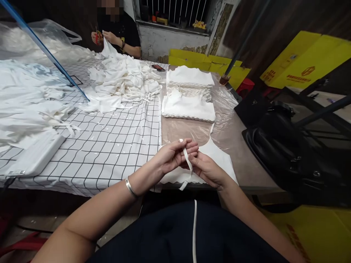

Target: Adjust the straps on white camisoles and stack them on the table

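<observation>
The left hand (175, 155) and right hand (207, 168) meet at the near edge of the table (192, 129). Fingers of both hands are closed in a pinch on a narrow white strap (187, 157), which runs between them. Just beyond the fingers lies the white garment (218, 153). Farther off sits a stack of folded white pieces (189, 96).

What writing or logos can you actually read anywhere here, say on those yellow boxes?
No text is legible.
Yellow carton, right: an orange hexagon logo above a line of orange print, too blurred to read.
Same carton, lower left corner: more small orange marks, unreadable.
Yellow cartons behind the table: no print visible.
White strap in the hands: blank.
</observation>
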Tool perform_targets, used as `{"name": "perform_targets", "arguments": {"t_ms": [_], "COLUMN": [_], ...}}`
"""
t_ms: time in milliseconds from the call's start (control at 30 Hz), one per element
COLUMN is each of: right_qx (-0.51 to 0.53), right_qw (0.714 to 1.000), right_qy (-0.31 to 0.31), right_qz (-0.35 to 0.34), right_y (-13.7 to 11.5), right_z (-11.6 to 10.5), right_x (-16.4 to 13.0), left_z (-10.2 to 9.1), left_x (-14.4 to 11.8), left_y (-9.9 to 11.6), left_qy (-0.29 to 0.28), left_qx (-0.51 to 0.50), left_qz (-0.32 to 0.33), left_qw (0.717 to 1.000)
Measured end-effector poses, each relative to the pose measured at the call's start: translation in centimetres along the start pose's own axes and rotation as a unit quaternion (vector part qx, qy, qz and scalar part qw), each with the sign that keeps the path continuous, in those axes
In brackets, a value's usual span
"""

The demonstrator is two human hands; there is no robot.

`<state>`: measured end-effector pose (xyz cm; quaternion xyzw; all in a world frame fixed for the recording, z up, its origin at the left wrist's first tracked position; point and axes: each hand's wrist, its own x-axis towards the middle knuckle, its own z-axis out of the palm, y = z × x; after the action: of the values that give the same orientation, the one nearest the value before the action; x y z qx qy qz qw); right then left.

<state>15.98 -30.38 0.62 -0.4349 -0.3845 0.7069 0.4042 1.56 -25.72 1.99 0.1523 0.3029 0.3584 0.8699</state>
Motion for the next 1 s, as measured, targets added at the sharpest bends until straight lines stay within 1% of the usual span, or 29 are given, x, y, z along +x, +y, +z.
{"name": "perform_targets", "arguments": {"t_ms": [67,133,233,400,533,700,767,800,833,867,900,933,967,1000], "right_qx": [0.007,-0.003,-0.022,-0.057,-0.063,-0.072,-0.068,-0.062,-0.054,-0.046,-0.037,-0.029,-0.022,-0.016], "right_qw": [0.999,0.998,0.998,0.993,0.988,0.982,0.982,0.983,0.985,0.985,0.986,0.986,0.987,0.987], "right_qy": [-0.018,-0.011,-0.005,-0.044,-0.041,-0.060,-0.045,-0.027,-0.002,0.027,0.056,0.080,0.098,0.110], "right_qz": [0.035,0.055,0.065,0.098,0.137,0.164,0.168,0.168,0.166,0.161,0.153,0.142,0.129,0.118], "right_y": [0.2,0.3,0.2,-0.7,-1.2,-1.6,-1.8,-1.9,-2.1,-2.2,-2.4,-2.5,-2.7,-2.8], "right_z": [0.5,0.4,-0.5,-2.2,-3.2,-3.9,-3.9,-3.8,-3.8,-3.7,-3.7,-3.7,-3.8,-3.9], "right_x": [0.5,0.8,0.8,0.3,0.3,0.8,1.1,1.2,1.4,1.6,1.9,2.1,2.3,2.6], "left_z": [0.2,0.1,-0.3,-0.9,-1.4,-1.6,-1.7,-1.7,-1.8,-1.9,-2.0,-2.2,-2.4,-2.7], "left_x": [0.4,1.1,2.4,4.6,6.0,7.2,7.2,7.0,6.7,6.2,5.6,5.0,4.3,3.7], "left_y": [0.7,1.6,3.0,4.9,5.5,5.8,6.0,6.2,6.3,6.4,6.4,6.3,6.0,5.6], "left_qy": [0.009,0.006,0.012,0.050,0.074,0.079,0.077,0.080,0.088,0.102,0.122,0.144,0.160,0.165], "left_qx": [0.021,0.044,0.067,0.067,0.071,0.084,0.118,0.161,0.231,0.324,0.431,0.535,0.620,0.682], "left_qz": [-0.004,-0.010,0.001,0.036,0.041,0.047,0.049,0.049,0.054,0.069,0.100,0.141,0.185,0.219], "left_qw": [1.000,0.999,0.998,0.996,0.994,0.992,0.989,0.982,0.967,0.938,0.888,0.821,0.745,0.678]}}
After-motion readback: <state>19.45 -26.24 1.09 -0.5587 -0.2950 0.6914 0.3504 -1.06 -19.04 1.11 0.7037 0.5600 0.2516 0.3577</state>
